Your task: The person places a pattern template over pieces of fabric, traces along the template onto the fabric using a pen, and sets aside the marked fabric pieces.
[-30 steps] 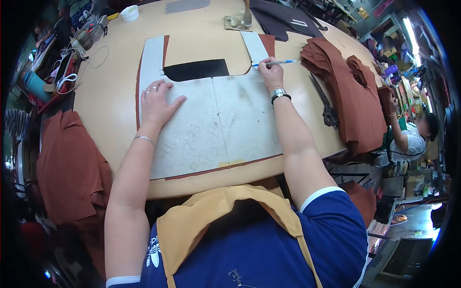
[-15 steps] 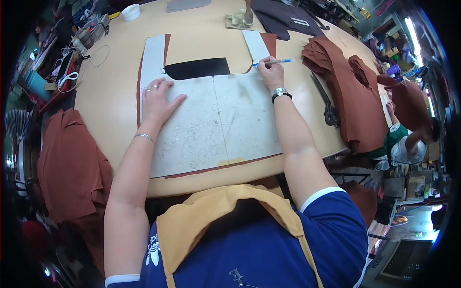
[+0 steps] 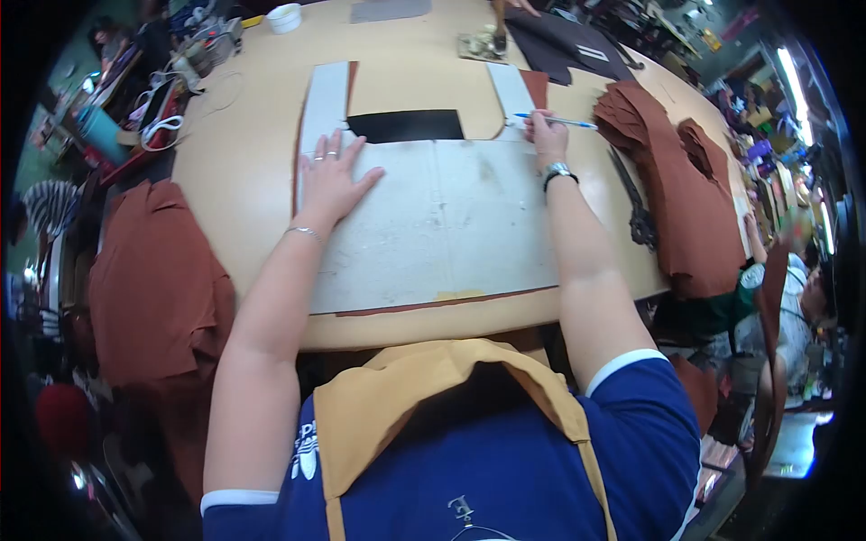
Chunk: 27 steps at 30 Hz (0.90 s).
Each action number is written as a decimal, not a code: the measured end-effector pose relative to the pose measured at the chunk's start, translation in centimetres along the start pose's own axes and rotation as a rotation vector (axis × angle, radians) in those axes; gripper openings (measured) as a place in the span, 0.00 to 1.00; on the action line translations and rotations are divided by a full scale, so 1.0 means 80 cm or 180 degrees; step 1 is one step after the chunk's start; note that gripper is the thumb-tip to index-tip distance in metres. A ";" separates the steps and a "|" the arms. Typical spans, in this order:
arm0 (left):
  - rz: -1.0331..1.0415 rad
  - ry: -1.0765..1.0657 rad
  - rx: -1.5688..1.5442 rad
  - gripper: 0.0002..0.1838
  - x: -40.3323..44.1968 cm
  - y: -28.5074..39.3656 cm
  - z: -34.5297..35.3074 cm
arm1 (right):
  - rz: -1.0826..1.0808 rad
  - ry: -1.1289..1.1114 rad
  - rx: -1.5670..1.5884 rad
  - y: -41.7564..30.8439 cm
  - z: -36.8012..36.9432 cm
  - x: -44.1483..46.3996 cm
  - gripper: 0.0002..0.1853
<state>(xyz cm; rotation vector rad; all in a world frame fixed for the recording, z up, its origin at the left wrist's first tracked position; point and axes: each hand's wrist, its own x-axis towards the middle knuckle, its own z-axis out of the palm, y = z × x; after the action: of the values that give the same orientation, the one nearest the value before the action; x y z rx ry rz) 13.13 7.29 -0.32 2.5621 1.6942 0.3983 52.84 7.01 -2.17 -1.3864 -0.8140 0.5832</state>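
Note:
My left hand [image 3: 336, 180] lies flat with fingers spread on the upper left of a pale grey pattern board [image 3: 424, 225]. My right hand [image 3: 546, 137] grips a blue and white pen [image 3: 570, 122] at the base of the board's right strap, its tip near the curved inner edge. Brown material [image 3: 536, 88] lies under the board and shows along its edges. In the cut-out at the board's top is a black piece [image 3: 406, 125].
Stacked brown pieces [image 3: 672, 189] lie at the right beside dark scissors [image 3: 639, 212]. More brown pieces [image 3: 158, 279] hang at the left. A white tub [image 3: 284, 18], dark cloth [image 3: 573, 45] and a co-worker [image 3: 785, 298] at the right are farther off.
The whole view has shifted, so the table and board appear farther right. Both hands keep about the same places on the board. The co-worker at the right has moved some brown material downward.

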 end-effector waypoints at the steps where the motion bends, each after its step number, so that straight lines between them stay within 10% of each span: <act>1: -0.0012 0.0011 0.0049 0.41 0.000 -0.002 -0.001 | 0.0059 0.0081 0.0091 -0.010 0.011 -0.005 0.08; 16: 0.0242 -0.0013 -0.0267 0.39 -0.013 0.001 -0.020 | -0.0864 -0.1498 -0.0684 -0.060 0.268 -0.126 0.12; 27: 0.0221 -0.0009 -0.0269 0.42 -0.012 -0.002 -0.016 | -0.0704 -0.1801 -0.0781 -0.051 0.290 -0.129 0.13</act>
<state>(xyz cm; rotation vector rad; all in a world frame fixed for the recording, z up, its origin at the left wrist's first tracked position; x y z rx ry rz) 12.32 6.37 0.69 2.5648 1.5558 0.4593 27.84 12.84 0.05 -1.3389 -1.5152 0.7312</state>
